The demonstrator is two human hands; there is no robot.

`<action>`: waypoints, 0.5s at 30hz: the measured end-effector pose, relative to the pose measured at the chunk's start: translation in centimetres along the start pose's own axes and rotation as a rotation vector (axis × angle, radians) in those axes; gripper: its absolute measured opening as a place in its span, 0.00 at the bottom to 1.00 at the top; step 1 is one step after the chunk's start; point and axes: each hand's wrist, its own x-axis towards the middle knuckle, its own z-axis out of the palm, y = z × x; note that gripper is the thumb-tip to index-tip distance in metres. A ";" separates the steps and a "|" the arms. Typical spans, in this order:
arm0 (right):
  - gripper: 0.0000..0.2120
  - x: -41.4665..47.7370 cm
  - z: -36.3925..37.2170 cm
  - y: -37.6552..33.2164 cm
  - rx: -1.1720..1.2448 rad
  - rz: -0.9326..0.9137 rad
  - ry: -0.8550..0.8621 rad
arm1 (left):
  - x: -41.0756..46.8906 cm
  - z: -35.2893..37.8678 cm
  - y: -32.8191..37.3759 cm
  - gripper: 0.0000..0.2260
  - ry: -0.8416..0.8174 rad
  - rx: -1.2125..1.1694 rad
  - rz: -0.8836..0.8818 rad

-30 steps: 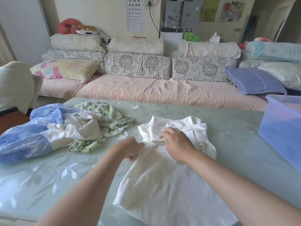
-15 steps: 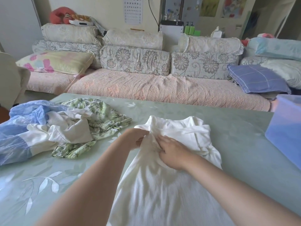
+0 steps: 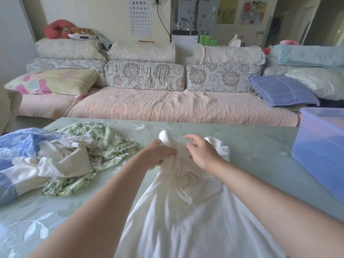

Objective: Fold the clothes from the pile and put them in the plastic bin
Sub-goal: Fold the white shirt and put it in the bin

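Left hand [image 3: 160,155]: fingers curled tight round a bunched handful of the white garment [image 3: 186,216], near its 12 o'clock end.
Right hand [image 3: 203,152]: fingers loosely spread and half-curled over the same bunch, gripping nothing as far as I can see.
Table [image 3: 256,146]: carries the white garment, which trails toward 6 o'clock (creased, far from flat).
Risk: pulled by one hand alone, the cloth may twist and the fold would come out crooked.
Pile [image 3: 61,157]: at 9 o'clock, near the left forearm, which could drag it.
Plastic bin [image 3: 320,146]: at 3 o'clock, well apart, so a loose bundle may spill on the way.
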 end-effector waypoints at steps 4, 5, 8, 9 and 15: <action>0.23 0.9 -1.9 0.0 -0.046 0.014 -0.067 | -0.5 2.4 2.0 0.24 -0.291 -0.123 0.004; 0.23 1.0 -2.1 0.3 -0.070 0.025 -0.098 | -0.6 2.9 2.3 0.23 -0.355 -0.129 -0.004; 0.20 1.1 -2.2 1.4 -0.124 0.051 -0.112 | -0.4 3.7 2.3 0.23 -0.412 -0.232 -0.023; 0.20 1.1 -2.1 1.9 -0.152 0.062 -0.105 | -0.4 3.8 2.1 0.24 -0.412 -0.249 -0.027; 0.25 2.0 -2.3 2.4 -0.243 0.049 -0.072 | 1.3 3.4 1.5 0.20 -0.049 0.290 0.269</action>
